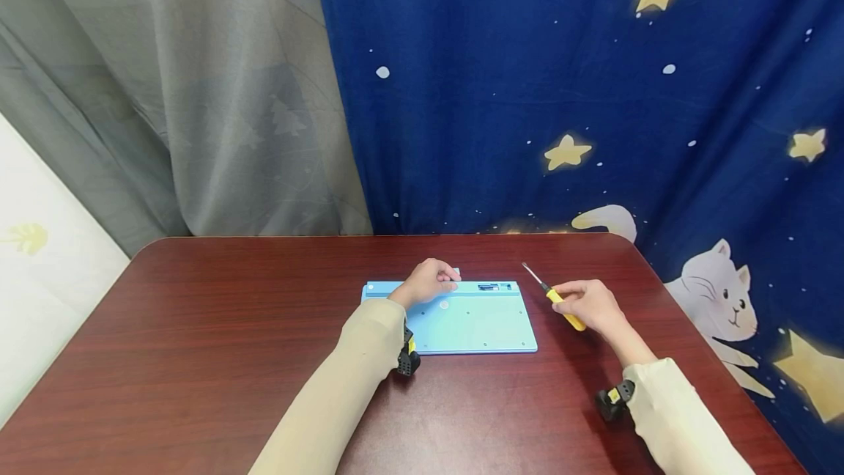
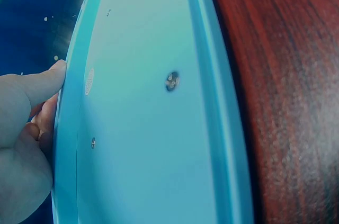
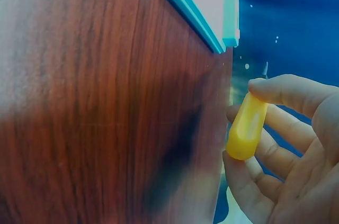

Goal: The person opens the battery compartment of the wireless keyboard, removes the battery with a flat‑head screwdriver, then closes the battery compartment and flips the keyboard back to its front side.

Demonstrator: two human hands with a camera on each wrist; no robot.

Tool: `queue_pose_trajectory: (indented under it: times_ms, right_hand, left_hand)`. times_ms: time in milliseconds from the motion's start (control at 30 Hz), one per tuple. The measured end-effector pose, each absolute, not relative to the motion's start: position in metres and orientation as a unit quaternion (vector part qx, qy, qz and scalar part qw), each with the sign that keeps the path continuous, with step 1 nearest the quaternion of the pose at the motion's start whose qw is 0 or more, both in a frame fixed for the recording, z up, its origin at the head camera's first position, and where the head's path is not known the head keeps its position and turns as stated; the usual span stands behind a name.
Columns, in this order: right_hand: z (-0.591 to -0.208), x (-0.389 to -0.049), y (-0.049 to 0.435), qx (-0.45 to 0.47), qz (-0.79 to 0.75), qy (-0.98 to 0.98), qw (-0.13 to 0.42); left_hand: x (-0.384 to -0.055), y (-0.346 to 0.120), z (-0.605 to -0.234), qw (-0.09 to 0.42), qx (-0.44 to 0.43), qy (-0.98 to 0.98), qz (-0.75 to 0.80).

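Observation:
A light blue keyboard [image 1: 475, 328] lies face down on the table, its screwed underside up. Batteries show in the uncovered compartment [image 1: 489, 287] near its far right corner. My left hand [image 1: 425, 281] is at the far edge, with thumb and curled fingers around a small light blue piece [image 1: 456, 270], mostly hidden by the fingers. In the left wrist view the thumb [image 2: 50, 78] is right at the keyboard's raised edge. Off the keyboard's right side, my right hand [image 1: 595, 305] holds a screwdriver [image 1: 575, 322] by its yellow handle [image 3: 246, 131]; the metal tip points up and away.
The dark red wooden table [image 1: 231, 343] stretches out on both sides of the keyboard. A blue curtain with stars [image 1: 461, 108] and a grey curtain [image 1: 231, 94] hang behind the table's far edge.

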State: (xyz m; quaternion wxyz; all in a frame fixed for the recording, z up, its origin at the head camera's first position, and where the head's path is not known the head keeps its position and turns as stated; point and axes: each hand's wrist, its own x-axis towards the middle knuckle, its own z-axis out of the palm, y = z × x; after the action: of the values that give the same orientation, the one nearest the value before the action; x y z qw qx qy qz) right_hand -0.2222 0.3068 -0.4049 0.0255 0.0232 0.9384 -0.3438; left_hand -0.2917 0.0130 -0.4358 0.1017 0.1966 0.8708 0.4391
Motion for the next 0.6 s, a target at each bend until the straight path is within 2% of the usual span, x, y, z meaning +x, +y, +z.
queue_pose_trajectory:
  times_ms: [600]
  right_hand:
    - [-0.3992,-0.2271,0.2969,0.01,-0.343,0.939,0.027]
  left_hand:
    - [-0.2925,0.0124,-0.4368,0.102,0.194,0.871,0.44]
